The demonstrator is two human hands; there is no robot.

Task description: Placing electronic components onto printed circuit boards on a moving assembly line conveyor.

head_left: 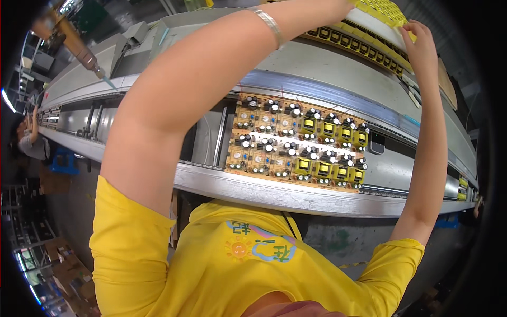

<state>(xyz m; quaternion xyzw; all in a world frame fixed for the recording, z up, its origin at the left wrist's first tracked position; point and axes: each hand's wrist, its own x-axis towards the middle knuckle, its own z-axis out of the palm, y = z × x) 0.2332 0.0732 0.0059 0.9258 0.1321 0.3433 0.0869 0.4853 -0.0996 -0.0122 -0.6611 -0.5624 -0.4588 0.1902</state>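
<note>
At the top right, my right hand [420, 38] has its thumb and fingers closed at the right end of a white foam tray [377, 25] full of yellow parts. My left arm reaches across to the tray's other end, where only a bit of my left hand [344, 7] shows; its fingers are hidden. Below the tray is a row of black-and-yellow transformers [364, 50]. In front of me a circuit board panel [288, 138] lies across the conveyor rails. Yellow transformers [328, 129] stand on its right part; pale bare spots show on its left part.
A metal front rail [253, 193] runs between me and the panel. A tool with a thin tip [92, 63] hangs at the upper left. Another person [34, 140] works at the far left, near a blue stool [64, 161]. More boards [462, 187] lie at the far right.
</note>
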